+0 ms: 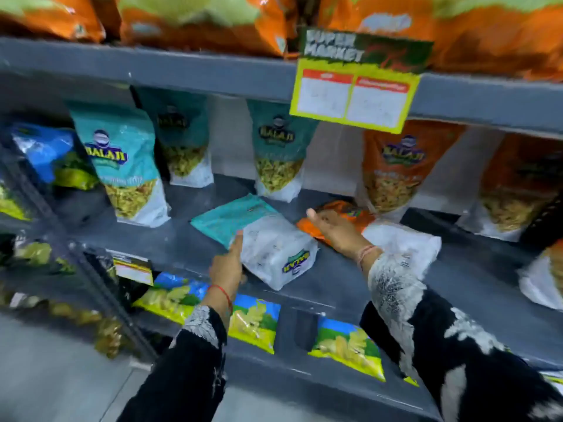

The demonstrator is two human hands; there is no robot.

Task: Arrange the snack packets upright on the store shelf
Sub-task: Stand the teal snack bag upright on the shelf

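Observation:
A teal and white snack packet [259, 236] lies flat on the grey middle shelf [182, 239], its bottom end toward me. My left hand [228, 263] grips its left edge, thumb on top. To its right an orange packet [344, 214] lies flat over a white one [405, 242]. My right hand [335, 229] rests on the orange packet, fingers curled around it. Behind them stand upright teal packets [122, 159] [275, 150] and an upright orange packet [396, 169].
A yellow and green price card [353, 95] hangs from the shelf above, which carries big orange bags [198, 22]. Blue and yellow packets [256, 321] line the lower shelf. More orange packets [518, 190] stand at the right; a side rack [45, 166] holds blue bags at the left.

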